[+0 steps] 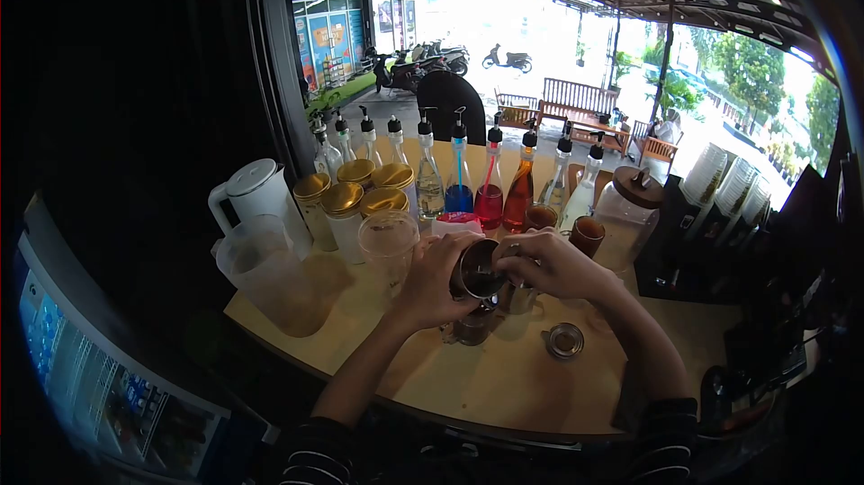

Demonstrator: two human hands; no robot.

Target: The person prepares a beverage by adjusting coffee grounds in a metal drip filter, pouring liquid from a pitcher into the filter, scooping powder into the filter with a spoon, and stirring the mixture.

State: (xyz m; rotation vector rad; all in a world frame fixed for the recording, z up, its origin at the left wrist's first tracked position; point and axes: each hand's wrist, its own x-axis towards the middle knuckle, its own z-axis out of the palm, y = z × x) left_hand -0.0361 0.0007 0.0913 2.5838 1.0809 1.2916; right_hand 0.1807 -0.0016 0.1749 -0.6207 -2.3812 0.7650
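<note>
My left hand (438,282) is wrapped around a metal cup (480,269) from its left side. The cup is tilted, so its dark inside faces me. My right hand (549,264) is closed at the cup's right rim, fingers pinched together. Whatever those fingers hold, if anything, is too hard to make out. Under the cup stands a small vessel with dark contents (472,332), partly hidden by my hand and the cup. A small round dish (564,340) lies on the counter to the right. Left of my left hand is a clear plastic cup (389,238).
Pump bottles, including a blue one (459,188) and a red one (489,202), line the counter's (504,386) far edge. Gold-lidded jars (343,215), a white pitcher (256,193) and a frosted jug (265,269) stand left. A lidded glass jar (627,215) and stacked cups (705,175) stand right.
</note>
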